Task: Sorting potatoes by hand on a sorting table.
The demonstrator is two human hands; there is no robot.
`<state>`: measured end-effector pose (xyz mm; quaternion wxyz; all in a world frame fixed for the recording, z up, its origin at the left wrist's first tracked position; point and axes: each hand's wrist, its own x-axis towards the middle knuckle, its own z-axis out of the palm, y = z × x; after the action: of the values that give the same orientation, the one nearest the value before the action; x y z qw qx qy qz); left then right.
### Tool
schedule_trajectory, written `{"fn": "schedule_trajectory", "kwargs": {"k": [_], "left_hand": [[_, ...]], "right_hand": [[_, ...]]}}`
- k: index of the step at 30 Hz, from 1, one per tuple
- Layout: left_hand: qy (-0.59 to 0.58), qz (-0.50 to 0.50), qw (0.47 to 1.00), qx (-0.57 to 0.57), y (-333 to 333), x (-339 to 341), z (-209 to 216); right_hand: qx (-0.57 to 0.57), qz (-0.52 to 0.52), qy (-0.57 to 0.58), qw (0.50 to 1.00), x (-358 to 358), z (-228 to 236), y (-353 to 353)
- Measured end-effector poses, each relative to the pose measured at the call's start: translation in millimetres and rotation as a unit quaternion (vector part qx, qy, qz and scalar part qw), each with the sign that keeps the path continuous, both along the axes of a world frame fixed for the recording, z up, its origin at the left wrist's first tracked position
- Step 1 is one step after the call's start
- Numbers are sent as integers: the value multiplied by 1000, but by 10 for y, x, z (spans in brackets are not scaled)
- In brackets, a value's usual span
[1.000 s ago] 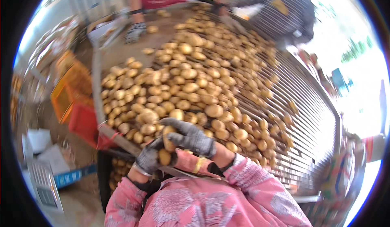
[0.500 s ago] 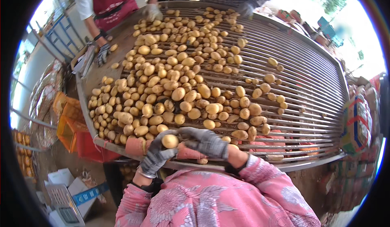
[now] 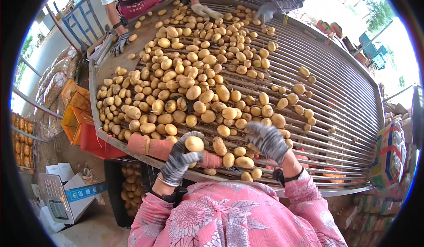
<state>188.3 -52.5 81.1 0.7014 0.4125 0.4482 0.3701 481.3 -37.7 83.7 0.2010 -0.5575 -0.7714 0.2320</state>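
1. Left hand (image 3: 177, 162) had its fingers curled round a potato (image 3: 194, 143) at the slatted rack (image 3: 335, 108)'s near edge; loose cradling probably beat squeezing.
2. Right hand (image 3: 269, 143) was blurry over other potatoes (image 3: 219, 146), couldn't tell its grip; reaching low seemed gentlest.

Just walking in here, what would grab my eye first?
Probably the mass of potatoes, spread over the left and middle of a slatted metal table. At its near edge, the gloved left hand holds a potato; the right hand is blurred. Two people stand at the far side.
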Motion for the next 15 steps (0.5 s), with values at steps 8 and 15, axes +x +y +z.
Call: {"fn": "schedule_trajectory", "kwargs": {"k": [8, 15], "left_hand": [[-203, 99, 958, -176, -286, -303, -296], [-407, 142, 881, -192, -236, -144, -250]], "right_hand": [[-86, 47, -249, 963, -525, -70, 824], [-124, 38, 175, 976, -849, -144, 444]]}}
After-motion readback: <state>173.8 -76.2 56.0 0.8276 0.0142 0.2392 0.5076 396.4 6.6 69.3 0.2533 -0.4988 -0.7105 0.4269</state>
